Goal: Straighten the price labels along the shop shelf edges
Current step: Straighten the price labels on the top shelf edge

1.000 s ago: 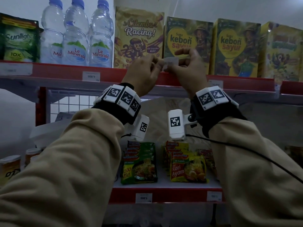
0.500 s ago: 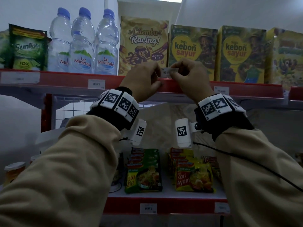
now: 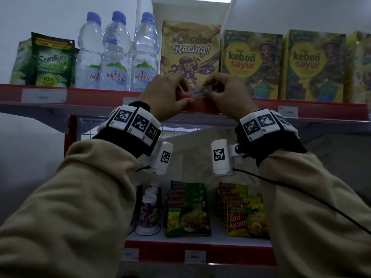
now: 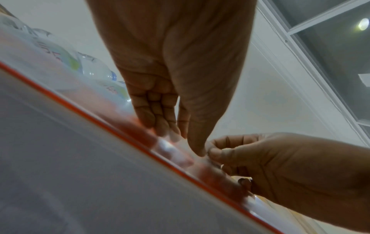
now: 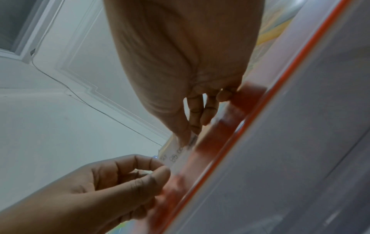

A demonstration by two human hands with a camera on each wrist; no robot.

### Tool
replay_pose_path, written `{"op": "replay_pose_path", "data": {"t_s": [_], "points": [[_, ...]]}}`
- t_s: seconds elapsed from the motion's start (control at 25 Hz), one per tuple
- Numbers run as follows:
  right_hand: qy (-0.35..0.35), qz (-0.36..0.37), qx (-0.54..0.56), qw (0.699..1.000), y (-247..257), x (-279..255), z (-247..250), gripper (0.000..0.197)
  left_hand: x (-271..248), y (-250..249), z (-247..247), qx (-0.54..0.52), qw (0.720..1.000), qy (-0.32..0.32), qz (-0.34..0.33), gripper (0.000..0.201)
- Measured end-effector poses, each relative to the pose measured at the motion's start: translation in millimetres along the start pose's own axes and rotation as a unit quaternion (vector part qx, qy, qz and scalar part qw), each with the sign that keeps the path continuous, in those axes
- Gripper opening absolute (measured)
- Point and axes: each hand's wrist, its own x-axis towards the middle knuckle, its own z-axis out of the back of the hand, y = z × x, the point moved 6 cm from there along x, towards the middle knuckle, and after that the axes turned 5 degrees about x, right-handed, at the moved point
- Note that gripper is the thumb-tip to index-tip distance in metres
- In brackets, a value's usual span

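Up at the red upper shelf edge [image 3: 220, 106], both hands met over one white price label [image 3: 200, 91]. Right hand [image 3: 224, 93] pinched the label's right end between thumb and fingers; the right wrist view alone showed printed digits on it [image 5: 176, 156], its lower edge against the clear strip. Left hand [image 3: 166, 95] was curled at the label's left end; the left wrist view showed its thumb tip meeting the right hand's fingertips [image 4: 215, 154], but whether it actually gripped the label could not be told. Only the head view gave the stock: three water bottles [image 3: 115, 63], one Cilembu Racing box [image 3: 190, 49], two kebon sayur boxes [image 3: 251, 63], one Sunlight pouch [image 3: 52, 61]. Lower shelf: two stacks of noodle packets [image 3: 187, 215]. Other labels counted on edges: five, one of them [image 3: 288, 112] right of the hands.
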Motion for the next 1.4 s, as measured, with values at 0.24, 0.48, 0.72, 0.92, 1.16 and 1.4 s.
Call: {"op": "replay_pose_path", "data": {"t_s": [0.24,0.48,0.72,0.92,1.16,1.4], "points": [[0.041,0.003,-0.009,0.999,7,-2,-4,0.011,0,2,-6,-0.037,0.999,-0.034,-0.006,0.021],[0.088,0.012,-0.075,0.993,13,1,-4,0.016,1,5,-8,-0.017,0.999,-0.028,-0.012,0.021],[0.141,0.013,-0.132,0.981,15,4,-7,0.019,1,5,-7,0.024,0.999,-0.025,-0.013,0.027],[0.173,0.009,-0.147,0.974,15,4,-9,0.019,2,7,-4,0.035,0.999,0.007,-0.025,0.029],[0.191,0.008,-0.166,0.967,18,0,-9,0.021,1,6,-6,0.04,0.999,0.029,-0.021,0.031],[0.187,-0.006,-0.161,0.969,18,0,-7,0.02,0,6,-8,0.045,0.998,0.028,-0.012,0.03]]}}
